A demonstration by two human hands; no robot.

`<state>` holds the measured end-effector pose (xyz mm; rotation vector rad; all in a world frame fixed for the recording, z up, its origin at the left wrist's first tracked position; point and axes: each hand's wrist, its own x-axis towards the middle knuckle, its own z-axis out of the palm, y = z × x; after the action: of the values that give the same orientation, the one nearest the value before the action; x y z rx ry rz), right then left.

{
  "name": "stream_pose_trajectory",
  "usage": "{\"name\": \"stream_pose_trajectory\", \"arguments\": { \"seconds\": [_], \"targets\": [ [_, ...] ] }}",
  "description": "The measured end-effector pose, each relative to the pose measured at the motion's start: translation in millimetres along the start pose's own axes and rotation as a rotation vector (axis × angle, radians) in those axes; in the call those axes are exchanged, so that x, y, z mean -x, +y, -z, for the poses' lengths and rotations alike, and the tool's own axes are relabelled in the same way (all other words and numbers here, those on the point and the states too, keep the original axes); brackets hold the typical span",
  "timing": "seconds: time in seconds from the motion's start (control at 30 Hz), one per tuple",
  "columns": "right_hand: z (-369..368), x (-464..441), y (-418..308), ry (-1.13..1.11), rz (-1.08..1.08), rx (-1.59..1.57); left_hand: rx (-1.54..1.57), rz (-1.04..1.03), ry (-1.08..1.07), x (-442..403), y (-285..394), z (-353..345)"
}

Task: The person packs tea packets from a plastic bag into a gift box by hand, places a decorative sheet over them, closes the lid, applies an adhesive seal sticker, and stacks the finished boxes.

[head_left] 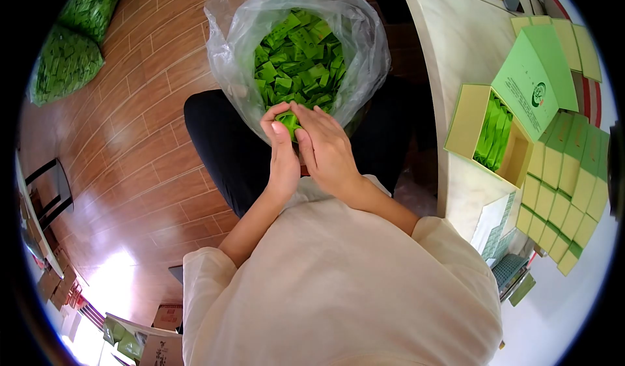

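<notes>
Fingers curved inward and close together, the left hand (pixel 281 161) and right hand (pixel 331 151) cup green packets (pixel 286 120) between them, at the near edge of a clear bag (pixel 229 43) holding more. The step looks like gathering a handful; the next move calls for keeping it together. Rightward, an open, part-filled box (pixel 467 118) sits on a pale table (pixel 433 24). Brown plank-patterned floor (pixel 146 112) spreads left, with two bulging sacks (pixel 68 66).

Appear glossy, bright green: packets (pixel 286 122), count unclear. Sit bunched, partly hidden, cupped between left hand (pixel 282 161) and right hand (pixel 329 146).
</notes>
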<state>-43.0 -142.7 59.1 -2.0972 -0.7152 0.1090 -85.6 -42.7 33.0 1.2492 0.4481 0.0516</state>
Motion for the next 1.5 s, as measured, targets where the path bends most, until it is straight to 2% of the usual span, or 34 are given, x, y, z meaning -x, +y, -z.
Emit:
{"name": "stream_pose_trajectory", "arguments": {
  "seconds": [0.13, 0.2, 0.23, 0.3, 0.33, 0.37, 0.43, 0.5, 0.57, 0.6, 0.63, 0.7, 0.77, 0.83, 0.97, 1.13, 1.23, 1.3, 1.33, 1.4, 1.43, 1.5],
  "targets": [
    [2, 0, 0, 0.079, 0.033, 0.161, -0.032, 0.017, 0.007, 2, -5, 3],
    [7, -3, -6, 0.107, 0.071, 0.203, -0.130, -0.183, 0.206, -4, -16, 1],
    [13, -6, -14, 0.061, 0.009, 0.185, -0.131, -0.182, 0.206, -5, -13, 2],
    [15, -7, -17, 0.011, -0.052, 0.166, 0.188, -0.077, 0.136, -5, -5, 5],
    [14, -6, -14, -0.004, -0.038, 0.168, 0.260, -0.137, 0.145, -8, -8, 4],
    [15, -6, -12, -0.019, -0.024, 0.171, 0.262, -0.137, 0.147, -8, -7, 7],
    [19, -7, -7, -0.078, -0.002, 0.134, 0.250, -0.134, -0.004, -8, -5, 20],
    [22, -6, -2, -0.133, 0.015, 0.095, 0.330, -0.165, -0.007, -10, -3, 32],
    [22, -5, 1, -0.158, 0.101, 0.125, -0.077, -0.064, -0.244, -10, 14, 44],
    [26, -6, 0, -0.163, 0.102, 0.121, -0.304, -0.152, -0.283, -13, 27, 47],
    [34, -8, -3, -0.219, 0.128, 0.133, -0.304, -0.147, -0.279, -14, 38, 52],
    [39, -9, -4, -0.272, 0.152, 0.146, -0.875, -0.391, -0.448, -19, 58, 60],
    [39, -7, -5, -0.266, 0.251, 0.133, -0.900, -0.443, -0.463, -19, 66, 53],
    [45, -9, -6, -0.285, 0.260, 0.121, -0.534, -0.103, -0.614, -19, 66, 48],
    [54, -6, -6, -0.357, 0.239, 0.079, -0.501, -0.240, -0.580, -12, 57, 46],
    [58, -9, -2, -0.330, 0.219, 0.012, -0.404, -0.183, -0.479, -7, 44, 47],
    [58, -11, 1, -0.329, 0.197, 0.018, -0.335, -0.111, -0.366, -7, 37, 45],
    [56, -12, 2, -0.328, 0.176, 0.018, -0.181, 0.130, -0.233, -9, 32, 45],
    [55, -12, 1, -0.289, 0.123, 0.033, -0.179, 0.131, -0.229, -9, 30, 45],
    [53, -11, -1, -0.257, 0.071, 0.050, 0.071, 0.361, -0.248, -11, 26, 45],
    [51, -11, -1, -0.284, 0.118, 0.093, 0.076, 0.362, -0.244, -11, 23, 45],
    [48, -8, 2, -0.317, 0.167, 0.134, -0.214, 0.341, -0.340, -12, 19, 44]
  ]
}}
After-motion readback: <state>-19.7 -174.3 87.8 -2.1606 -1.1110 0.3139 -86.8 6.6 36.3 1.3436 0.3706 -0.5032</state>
